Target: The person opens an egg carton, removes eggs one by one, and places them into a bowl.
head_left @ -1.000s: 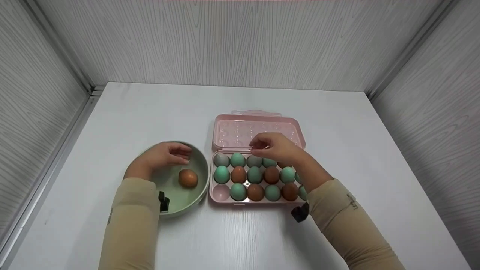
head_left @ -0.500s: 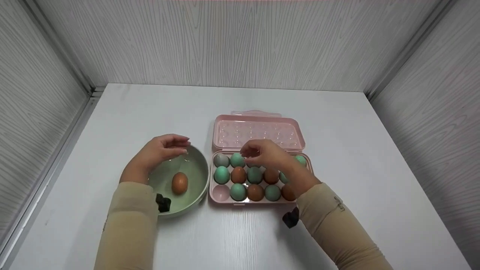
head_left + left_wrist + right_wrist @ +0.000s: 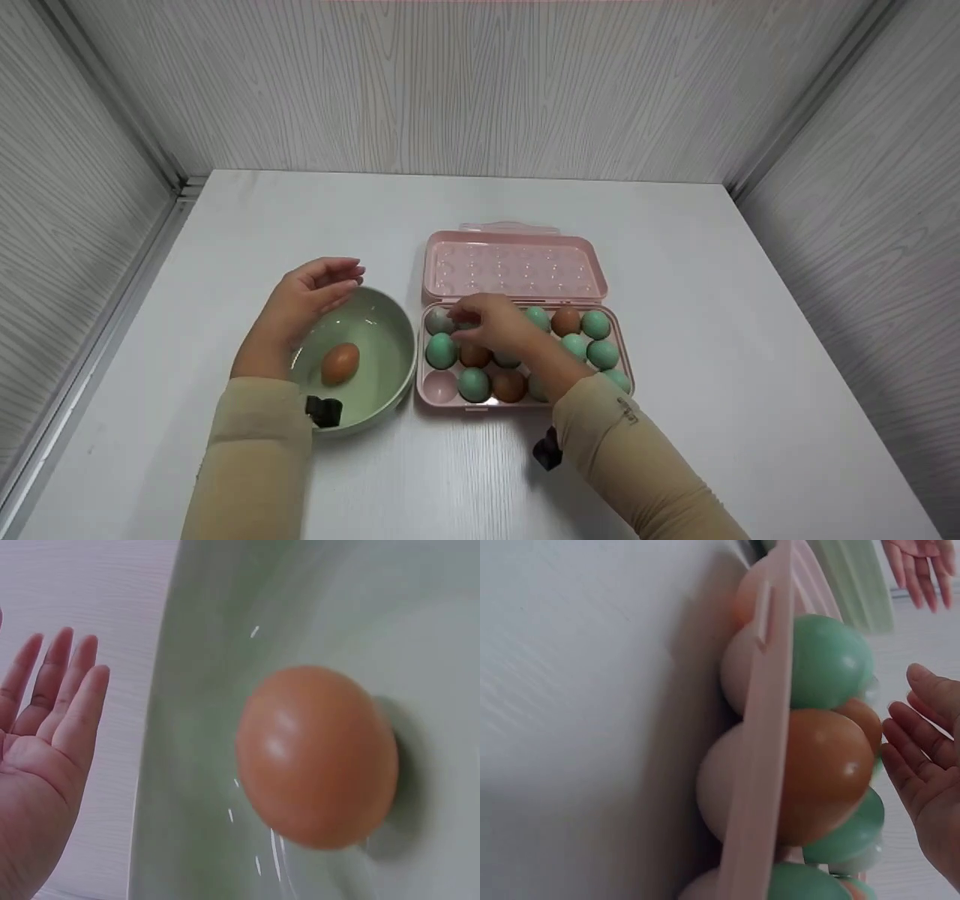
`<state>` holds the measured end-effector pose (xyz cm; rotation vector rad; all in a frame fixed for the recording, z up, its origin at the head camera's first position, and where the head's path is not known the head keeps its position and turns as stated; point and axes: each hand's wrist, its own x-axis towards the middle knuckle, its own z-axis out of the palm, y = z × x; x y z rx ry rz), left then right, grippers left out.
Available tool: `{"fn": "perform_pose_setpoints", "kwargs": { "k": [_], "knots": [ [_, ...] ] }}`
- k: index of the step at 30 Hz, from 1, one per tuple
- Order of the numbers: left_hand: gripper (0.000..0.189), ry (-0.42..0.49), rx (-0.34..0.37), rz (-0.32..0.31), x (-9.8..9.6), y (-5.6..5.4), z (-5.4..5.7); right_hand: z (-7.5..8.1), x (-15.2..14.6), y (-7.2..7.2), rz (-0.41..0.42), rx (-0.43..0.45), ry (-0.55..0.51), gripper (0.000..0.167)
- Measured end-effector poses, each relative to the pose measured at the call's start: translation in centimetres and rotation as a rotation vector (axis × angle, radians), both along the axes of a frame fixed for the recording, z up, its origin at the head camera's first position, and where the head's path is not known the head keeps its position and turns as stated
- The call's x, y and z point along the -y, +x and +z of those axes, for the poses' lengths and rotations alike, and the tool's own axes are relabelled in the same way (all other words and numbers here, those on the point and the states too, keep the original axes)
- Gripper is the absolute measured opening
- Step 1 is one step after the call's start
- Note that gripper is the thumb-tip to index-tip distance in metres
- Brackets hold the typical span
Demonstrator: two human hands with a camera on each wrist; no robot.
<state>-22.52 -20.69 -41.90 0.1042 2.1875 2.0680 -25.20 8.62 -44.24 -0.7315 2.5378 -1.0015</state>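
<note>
A brown egg (image 3: 340,364) lies in the green bowl (image 3: 390,352); it fills much of the left wrist view. My left hand (image 3: 306,304) hovers over the bowl's far left rim, fingers extended and holding nothing. Right of the bowl is a pink egg box (image 3: 517,409), its cups filled with green, grey and brown eggs, except the front-left cup (image 3: 439,386), which shows its pink bottom. Above the box's left half is my right hand (image 3: 495,326), relaxed and without an egg; in the right wrist view the palm (image 3: 937,795) stays apart from the eggs.
The box's pink lid (image 3: 517,262) lies folded back behind it. Both stand on a white table (image 3: 675,300) enclosed by pale wood-grain walls (image 3: 465,90) at the back and sides. Small black devices (image 3: 324,412) sit at both wrists.
My right hand has moved left and slightly nearer across the egg box. My left hand has drifted left and farther away. The brown egg in the bowl has rolled left.
</note>
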Motion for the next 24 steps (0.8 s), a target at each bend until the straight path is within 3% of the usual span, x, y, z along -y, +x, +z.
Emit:
{"fn": "perform_pose_setpoints", "kwargs": {
  "k": [5, 15, 24],
  "knots": [
    [0.047, 0.043, -0.022, 0.031, -0.5, 0.1, 0.8, -0.6, 0.8, 0.3, 0.067, -0.038, 0.029, 0.025],
    [0.043, 0.005, -0.078, -0.025, -2.9, 0.8, 3.0, -1.6, 1.4, 0.5, 0.169, -0.167, 0.141, 0.026],
    [0.039, 0.074, -0.136, -0.041, -5.5, 1.4, 3.2, -2.0, 1.8, 0.9, 0.168, -0.169, 0.184, 0.036]
  ]
}}
